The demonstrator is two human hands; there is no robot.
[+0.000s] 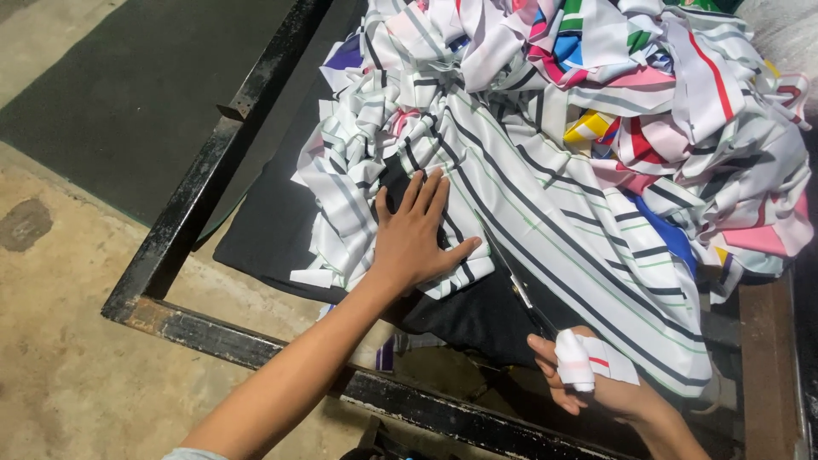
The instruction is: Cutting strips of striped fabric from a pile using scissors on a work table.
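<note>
My left hand (416,241) lies flat, fingers spread, on a white fabric piece with black and green stripes (545,230), pressing it onto a black cloth (464,315). My right hand (588,375), one finger wrapped in white bandage, grips the handles of a pair of scissors (524,294). The blades point away from me along the edge of the striped fabric, between my two hands. The handles are mostly hidden by my fingers and the cloth.
A big heap of striped and coloured fabric scraps (648,94) fills the far right. A black metal frame (183,221) borders the work surface on the left and near side. Concrete floor (68,358) and a dark mat (128,85) lie to the left.
</note>
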